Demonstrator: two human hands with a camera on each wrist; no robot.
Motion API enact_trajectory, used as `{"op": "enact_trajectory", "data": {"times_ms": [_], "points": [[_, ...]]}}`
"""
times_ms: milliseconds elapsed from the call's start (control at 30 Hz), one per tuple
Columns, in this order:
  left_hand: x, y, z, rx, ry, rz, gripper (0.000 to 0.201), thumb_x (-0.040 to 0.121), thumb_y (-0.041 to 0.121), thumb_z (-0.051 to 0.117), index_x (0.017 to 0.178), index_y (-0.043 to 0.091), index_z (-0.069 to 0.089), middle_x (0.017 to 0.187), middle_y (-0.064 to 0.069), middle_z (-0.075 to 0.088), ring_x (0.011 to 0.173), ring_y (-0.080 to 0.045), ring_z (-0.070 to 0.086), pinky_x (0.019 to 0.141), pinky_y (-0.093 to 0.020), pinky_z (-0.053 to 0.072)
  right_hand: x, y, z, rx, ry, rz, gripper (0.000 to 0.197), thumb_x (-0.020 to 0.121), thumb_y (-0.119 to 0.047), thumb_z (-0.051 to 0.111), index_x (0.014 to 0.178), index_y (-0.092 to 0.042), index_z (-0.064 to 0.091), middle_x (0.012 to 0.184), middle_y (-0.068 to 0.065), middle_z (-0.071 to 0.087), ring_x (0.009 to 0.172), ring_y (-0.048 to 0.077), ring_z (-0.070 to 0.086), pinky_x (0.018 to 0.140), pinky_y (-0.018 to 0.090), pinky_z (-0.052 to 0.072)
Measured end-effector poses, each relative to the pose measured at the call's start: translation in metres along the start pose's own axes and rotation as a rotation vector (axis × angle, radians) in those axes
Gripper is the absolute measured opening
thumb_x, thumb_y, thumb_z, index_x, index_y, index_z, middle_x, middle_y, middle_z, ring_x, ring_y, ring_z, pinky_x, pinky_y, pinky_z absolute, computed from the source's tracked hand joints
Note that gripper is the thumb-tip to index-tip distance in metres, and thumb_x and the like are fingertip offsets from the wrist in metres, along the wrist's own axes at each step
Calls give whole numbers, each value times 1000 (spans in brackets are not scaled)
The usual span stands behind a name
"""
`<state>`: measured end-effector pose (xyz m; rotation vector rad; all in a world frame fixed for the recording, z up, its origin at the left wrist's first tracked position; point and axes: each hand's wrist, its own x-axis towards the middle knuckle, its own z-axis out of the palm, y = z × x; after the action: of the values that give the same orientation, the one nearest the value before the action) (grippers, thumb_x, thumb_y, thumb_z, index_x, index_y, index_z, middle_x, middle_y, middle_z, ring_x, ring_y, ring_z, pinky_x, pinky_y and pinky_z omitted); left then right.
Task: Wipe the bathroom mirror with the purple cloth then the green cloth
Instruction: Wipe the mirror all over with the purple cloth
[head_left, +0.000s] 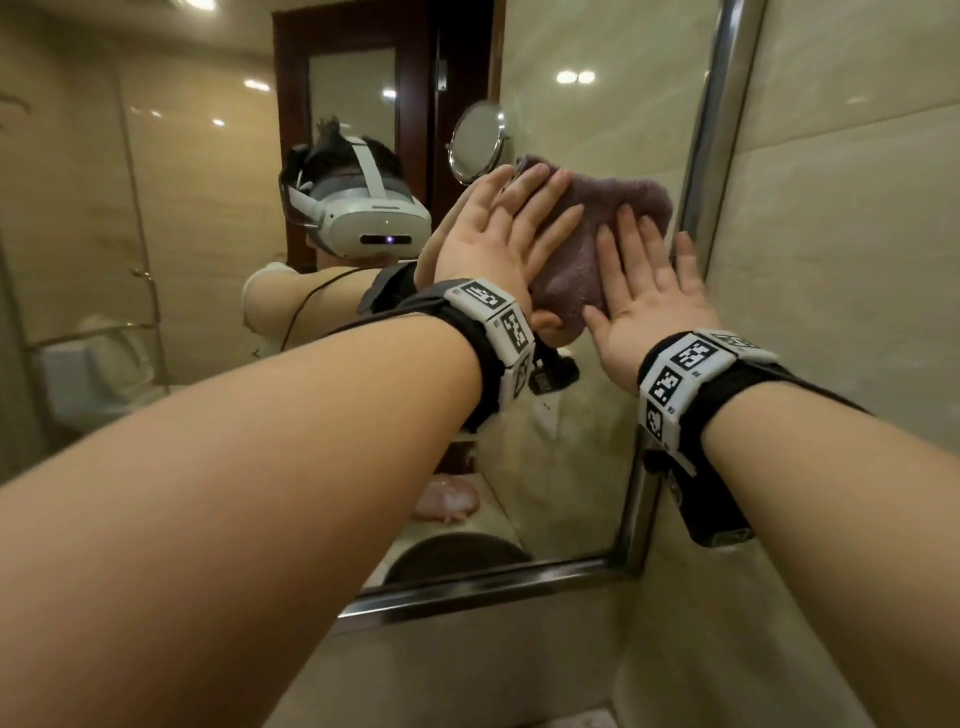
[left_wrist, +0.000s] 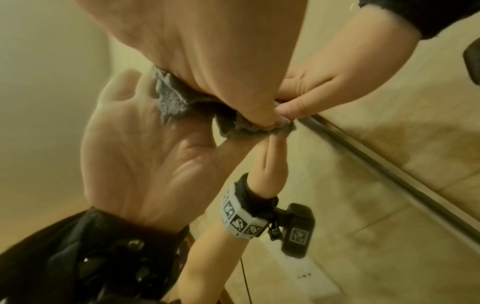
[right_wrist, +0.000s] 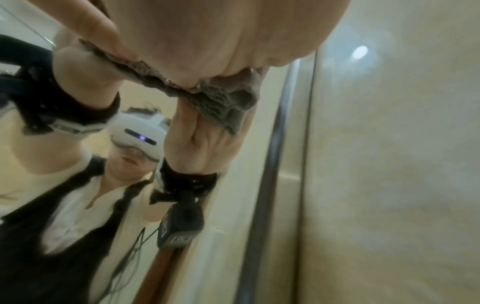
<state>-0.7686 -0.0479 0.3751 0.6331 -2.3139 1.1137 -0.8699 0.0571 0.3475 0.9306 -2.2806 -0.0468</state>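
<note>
The purple cloth (head_left: 597, 218) is spread flat against the bathroom mirror (head_left: 208, 218), near its right metal frame (head_left: 709, 156). My left hand (head_left: 493, 234) presses the cloth's left part with straight fingers. My right hand (head_left: 649, 280) presses its lower right part, fingers straight and spread. In the left wrist view my left palm (left_wrist: 207, 51) pins the cloth (left_wrist: 176, 96) to the glass. The right wrist view shows my right palm (right_wrist: 233, 30) on the bunched cloth edge (right_wrist: 223, 105). No green cloth is in view.
A beige tiled wall (head_left: 857, 234) meets the mirror frame on the right. The mirror's bottom frame (head_left: 493, 582) runs just above more tile. Reflected in the glass are a round swivel mirror (head_left: 475, 143), a pink object (head_left: 447, 501) on the counter and a dark basin (head_left: 457, 558).
</note>
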Motion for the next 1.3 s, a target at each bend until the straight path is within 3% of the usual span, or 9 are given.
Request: {"op": "enact_trajectory", "data": {"times_ms": [367,700,900,1000,1133,1300], "points": [[-73,-102,36,9,-24,-129,97,82,76,17,141,16,-32,150,-11,-32,139,-26,-26,109,-44,-19,1,-109,-52,-10,65,-139,70,97,-44,17,142,-13,-28,149,8,-34,139,24,-28,110,44,-19],[-139,-179,61,24,-133,-221,99,81,77,18,140,16,-34,148,-12,-36,138,-28,-29,110,-44,-18,-5,-205,-83,13,134,-233,72,96,-46,18,143,-14,-27,150,7,-33,138,24,-29,109,46,-21],[-184,-219,80,31,-236,-291,99,80,78,17,126,13,-42,146,-13,-38,137,-29,-30,110,-45,-18,-19,-274,-96,101,177,-291,71,96,-47,19,143,-17,-25,151,6,-30,139,25,-26,106,45,-23],[-203,-237,89,32,-284,-332,102,79,79,16,132,12,-38,147,-14,-37,137,-29,-30,110,-46,-18,-24,-306,-102,121,189,-323,69,97,-47,18,145,-18,-22,152,5,-29,140,24,-26,107,46,-23],[-213,-244,95,38,-295,-323,102,79,78,16,135,11,-36,146,-16,-36,137,-30,-30,110,-47,-17,-26,-316,-103,115,209,-334,68,97,-48,18,145,-20,-21,153,3,-27,140,24,-25,107,47,-21],[-210,-247,97,28,-279,-309,100,78,79,15,123,10,-42,145,-16,-38,137,-31,-30,109,-47,-19,-28,-311,-101,109,218,-332,68,96,-51,17,145,-23,-20,153,1,-27,140,21,-25,109,49,-20]]}}
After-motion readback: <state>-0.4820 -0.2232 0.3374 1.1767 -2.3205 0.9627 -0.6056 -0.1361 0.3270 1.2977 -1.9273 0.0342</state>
